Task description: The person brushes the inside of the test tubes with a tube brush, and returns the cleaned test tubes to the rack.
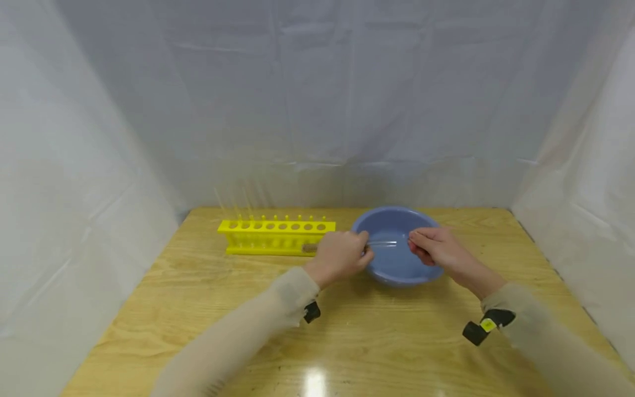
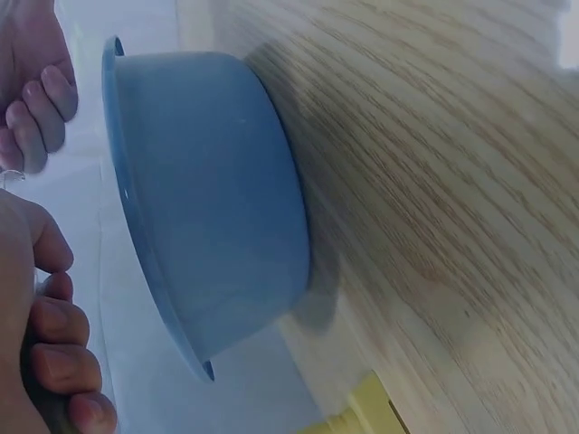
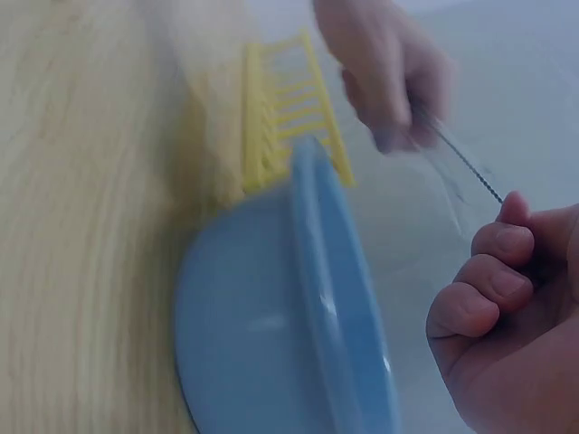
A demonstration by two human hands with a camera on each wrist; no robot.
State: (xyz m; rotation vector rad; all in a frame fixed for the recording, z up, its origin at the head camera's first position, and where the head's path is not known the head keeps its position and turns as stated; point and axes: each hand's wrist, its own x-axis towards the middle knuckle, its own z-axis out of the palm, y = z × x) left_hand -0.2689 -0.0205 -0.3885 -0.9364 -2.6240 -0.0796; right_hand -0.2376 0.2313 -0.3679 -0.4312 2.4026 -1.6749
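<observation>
My left hand (image 1: pixel 342 253) grips a clear glass test tube (image 1: pixel 384 243) over the near left rim of a blue basin (image 1: pixel 404 275). Out of the tube's right end runs the twisted wire of a test tube brush (image 3: pixel 470 167), which my right hand (image 1: pixel 439 251) pinches between thumb and curled fingers above the basin's right side. Brown bristles (image 1: pixel 310 248) show to the left of my left hand, in front of the rack. The middle of the tube is hidden inside my left fist.
A yellow test tube rack (image 1: pixel 278 251) stands left of the basin, with several clear tubes (image 1: pixel 248 201) upright at its left end. Rack and basin sit on a wooden table (image 1: pixel 223 309). White sheeting (image 1: pixel 317 110) hangs behind and at both sides.
</observation>
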